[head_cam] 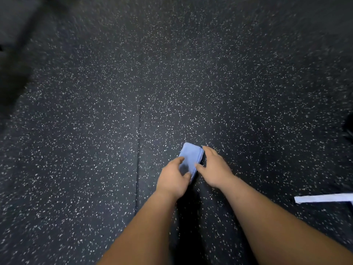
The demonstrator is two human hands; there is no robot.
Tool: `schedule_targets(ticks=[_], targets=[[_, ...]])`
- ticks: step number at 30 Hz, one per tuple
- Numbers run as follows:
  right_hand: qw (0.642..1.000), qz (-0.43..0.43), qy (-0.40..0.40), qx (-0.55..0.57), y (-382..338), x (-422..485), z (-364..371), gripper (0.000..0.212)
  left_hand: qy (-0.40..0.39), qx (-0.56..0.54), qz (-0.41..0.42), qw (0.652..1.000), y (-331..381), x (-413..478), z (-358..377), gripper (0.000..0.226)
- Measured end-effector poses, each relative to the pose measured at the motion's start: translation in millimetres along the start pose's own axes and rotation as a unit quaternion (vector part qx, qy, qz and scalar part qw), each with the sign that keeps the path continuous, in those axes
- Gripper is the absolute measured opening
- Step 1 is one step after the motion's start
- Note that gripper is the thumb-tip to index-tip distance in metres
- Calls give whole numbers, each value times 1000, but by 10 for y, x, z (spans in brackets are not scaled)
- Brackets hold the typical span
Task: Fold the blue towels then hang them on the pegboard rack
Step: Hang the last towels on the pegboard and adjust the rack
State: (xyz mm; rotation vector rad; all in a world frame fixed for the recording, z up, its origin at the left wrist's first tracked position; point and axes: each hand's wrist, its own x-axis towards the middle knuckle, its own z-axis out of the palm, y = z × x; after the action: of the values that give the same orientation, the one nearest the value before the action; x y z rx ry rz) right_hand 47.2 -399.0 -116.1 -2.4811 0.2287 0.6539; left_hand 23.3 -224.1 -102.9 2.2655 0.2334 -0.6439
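Folded blue towel (191, 155), seen over the speckled floor (95, 131). The left hand (172, 178) grips the towel's near end, probably to keep the layers together. The right hand (215, 169), fingers straight, steadies its right edge. A white strip (322, 198) lies well right of the towel.

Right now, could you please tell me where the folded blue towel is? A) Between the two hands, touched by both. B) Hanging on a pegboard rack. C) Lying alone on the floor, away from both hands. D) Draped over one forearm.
A: the left hand grips the folded blue towel while the right hand touches its other edge, over the speckled floor.
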Motion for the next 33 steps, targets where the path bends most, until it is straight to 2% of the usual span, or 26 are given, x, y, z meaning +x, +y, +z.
schedule_targets(ticks=[7, 13, 17, 22, 26, 30, 33], targets=[[999, 18, -42, 4, -95, 439, 61, 74, -46, 0, -11, 999, -134, 242, 89, 71], [995, 99, -29, -16, 22, 341, 233, 53, -50, 3, -32, 998, -170, 214, 179, 65], [987, 126, -14, 96, 54, 69, 254, 38, -72, 17, -31, 997, -77, 82, 234, 61], [951, 158, 49, 260, 155, -424, -13, 44, -93, -39, -7, 995, 280, -193, 288, 74], [922, 142, 89, 349, 307, -839, -408, 38, -104, -47, 45, 993, 648, -457, 361, 81], [891, 112, 143, 417, 443, -1315, -788, 22, -106, -31, 113, 987, 1054, -817, 376, 54], [865, 104, 174, 459, 527, -1702, -1013, 18, -106, -23, 153, 982, 1317, -1065, 437, 42]])
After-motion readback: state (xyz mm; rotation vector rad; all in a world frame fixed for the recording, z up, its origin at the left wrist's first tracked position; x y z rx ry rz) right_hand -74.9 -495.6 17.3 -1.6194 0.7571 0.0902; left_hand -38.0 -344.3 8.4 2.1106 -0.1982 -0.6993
